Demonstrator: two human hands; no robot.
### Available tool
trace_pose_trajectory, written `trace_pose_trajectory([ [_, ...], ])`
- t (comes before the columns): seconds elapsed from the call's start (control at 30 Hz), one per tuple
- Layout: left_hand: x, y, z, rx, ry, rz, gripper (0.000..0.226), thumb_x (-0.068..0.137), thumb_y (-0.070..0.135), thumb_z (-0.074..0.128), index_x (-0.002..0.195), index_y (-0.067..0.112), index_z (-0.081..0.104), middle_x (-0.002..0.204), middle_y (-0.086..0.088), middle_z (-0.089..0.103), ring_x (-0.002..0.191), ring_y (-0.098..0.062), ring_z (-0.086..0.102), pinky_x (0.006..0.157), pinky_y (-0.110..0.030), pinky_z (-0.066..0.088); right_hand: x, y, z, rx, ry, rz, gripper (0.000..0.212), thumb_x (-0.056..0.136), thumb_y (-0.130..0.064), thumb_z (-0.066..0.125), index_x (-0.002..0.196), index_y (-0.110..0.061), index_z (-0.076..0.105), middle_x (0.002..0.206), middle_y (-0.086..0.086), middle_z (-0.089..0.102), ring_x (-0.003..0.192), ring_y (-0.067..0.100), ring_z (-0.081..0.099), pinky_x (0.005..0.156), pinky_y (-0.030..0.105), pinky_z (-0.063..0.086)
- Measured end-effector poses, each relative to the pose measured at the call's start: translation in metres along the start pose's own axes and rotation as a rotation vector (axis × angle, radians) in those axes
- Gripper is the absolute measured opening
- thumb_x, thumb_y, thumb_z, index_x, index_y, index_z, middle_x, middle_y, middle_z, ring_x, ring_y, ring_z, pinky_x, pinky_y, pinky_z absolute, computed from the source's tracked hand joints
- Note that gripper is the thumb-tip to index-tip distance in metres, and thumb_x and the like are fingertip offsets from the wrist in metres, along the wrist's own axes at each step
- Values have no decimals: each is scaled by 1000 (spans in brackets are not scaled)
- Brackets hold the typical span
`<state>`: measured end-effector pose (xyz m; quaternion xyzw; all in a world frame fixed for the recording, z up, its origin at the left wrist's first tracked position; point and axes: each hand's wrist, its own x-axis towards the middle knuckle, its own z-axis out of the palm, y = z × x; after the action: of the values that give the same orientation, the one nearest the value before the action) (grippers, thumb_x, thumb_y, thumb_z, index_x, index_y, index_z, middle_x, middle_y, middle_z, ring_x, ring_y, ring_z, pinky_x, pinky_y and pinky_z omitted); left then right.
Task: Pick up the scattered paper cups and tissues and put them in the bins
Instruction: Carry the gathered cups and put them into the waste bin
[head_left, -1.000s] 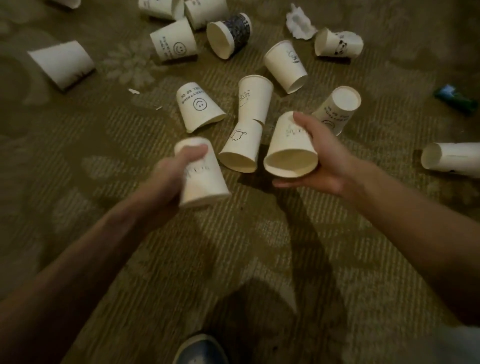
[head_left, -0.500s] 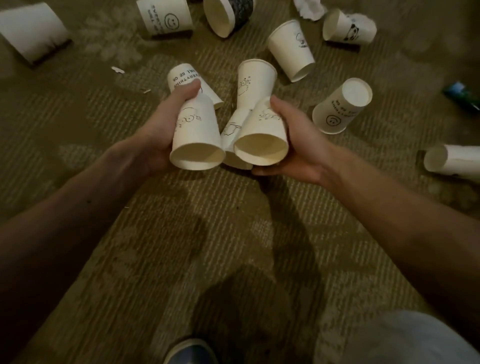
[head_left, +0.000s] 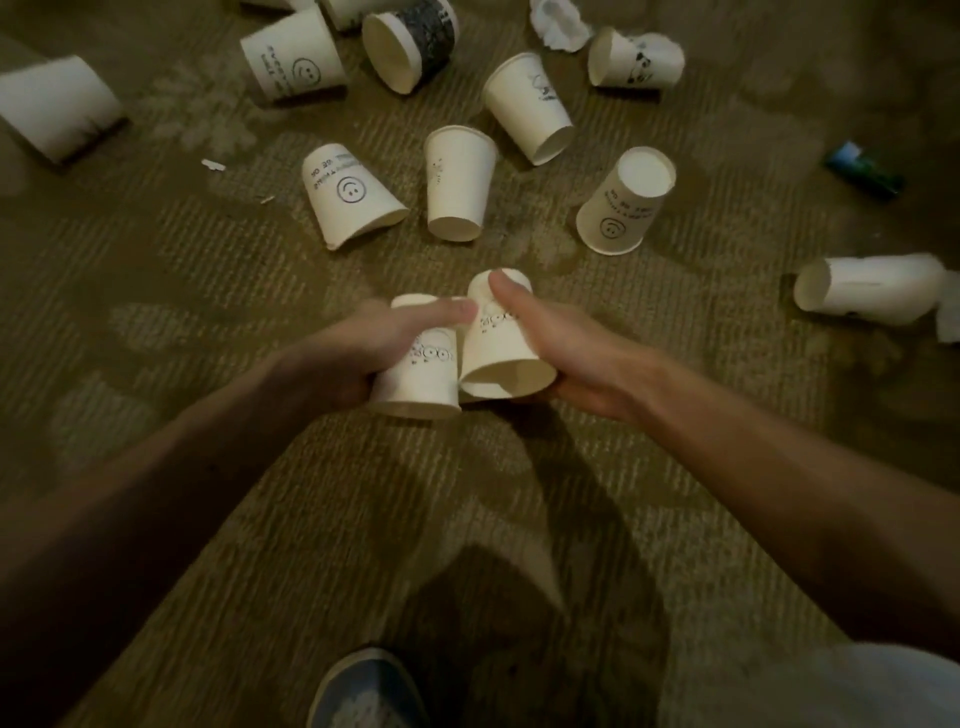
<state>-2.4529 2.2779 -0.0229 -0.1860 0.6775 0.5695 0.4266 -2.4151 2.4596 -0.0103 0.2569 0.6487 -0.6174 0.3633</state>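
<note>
Dim, soft-focus view; dark shadows, wide-angle bending at edges.

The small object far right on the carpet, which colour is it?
Small flat object: dark green, blue end; head view.

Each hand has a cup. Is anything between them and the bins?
Cannot tell: no bin is in view. The left hand grips the left cup and the right hand the right cup, side by side over the carpet.
</note>
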Motion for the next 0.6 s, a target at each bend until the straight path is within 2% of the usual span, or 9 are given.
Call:
trace_pose_trajectory([
  [0.13, -19, -6, 51, -64, -78, 48, 82, 54, 40, 84, 123, 3, 59, 99, -12, 76, 89, -25, 75, 68, -36, 61, -40, 22, -26, -36, 115, -46, 61, 97, -62, 38, 125, -12, 61, 108, 9, 72, 93, 22, 69, 77, 33, 54],
  [0.2, -30, 0, 81, -51, -132, 80, 75, 60, 37, 82, 122, 2, 59, 99, -14, 76, 89, -26, 74, 69, -38, 62, -66, 28, -46, -27, 165, -60, 60, 98, -62, 35, 122, -14, 62, 105, 8, 73, 90, 21, 70, 80, 34, 56],
  [0.27, -44, 17, 114, 13, -190, 120, 71, 61, 39, 81, 120, 6, 60, 97, -12, 76, 88, -26, 75, 69, -39, 62, -99, 29, -72, -12, 199, -79, 56, 97, -65, 33, 115, -21, 62, 100, 6, 75, 91, 21, 72, 82, 38, 58],
  [0.37, -71, 55, 167, 120, -313, 191, 57, 63, 42, 80, 112, 18, 62, 96, -9, 77, 85, -26, 75, 66, -39, 62, -156, 26, -114, 10, 362, -130, 56, 95, -69, 32, 110, -23, 60, 90, 6, 76, 83, 22, 73, 71, 37, 59],
  [0.4, -83, 69, 187, 163, -360, 223, 62, 61, 43, 81, 116, 19, 62, 99, -9, 76, 86, -28, 75, 71, -42, 61, -181, 25, -128, 8, 438, -154, 56, 95, -69, 31, 108, -23, 60, 88, 7, 75, 81, 23, 73, 69, 38, 59],
  [0.47, -109, 95, 232, 255, -403, 291, 91, 53, 50, 86, 132, 18, 54, 106, -11, 75, 90, -31, 74, 81, -49, 59, -234, 29, -159, 22, 520, -224, 53, 96, -67, 31, 106, -24, 59, 86, 7, 76, 80, 24, 74, 71, 40, 60],
  [0.5, -123, 107, 256, 296, -429, 327, 99, 50, 51, 87, 135, 17, 51, 107, -11, 74, 90, -31, 74, 79, -48, 59, -263, 33, -173, 37, 537, -267, 50, 96, -66, 31, 104, -26, 59, 85, 6, 77, 80, 23, 75, 74, 40, 60],
  [0.6, -166, 134, 329, 413, -582, 425, 79, 56, 50, 82, 123, 13, 61, 95, -9, 77, 81, -27, 75, 61, -39, 59, -353, 48, -206, 54, 719, -317, 49, 96, -64, 33, 97, -24, 61, 82, 1, 76, 75, 19, 74, 65, 34, 61],
])
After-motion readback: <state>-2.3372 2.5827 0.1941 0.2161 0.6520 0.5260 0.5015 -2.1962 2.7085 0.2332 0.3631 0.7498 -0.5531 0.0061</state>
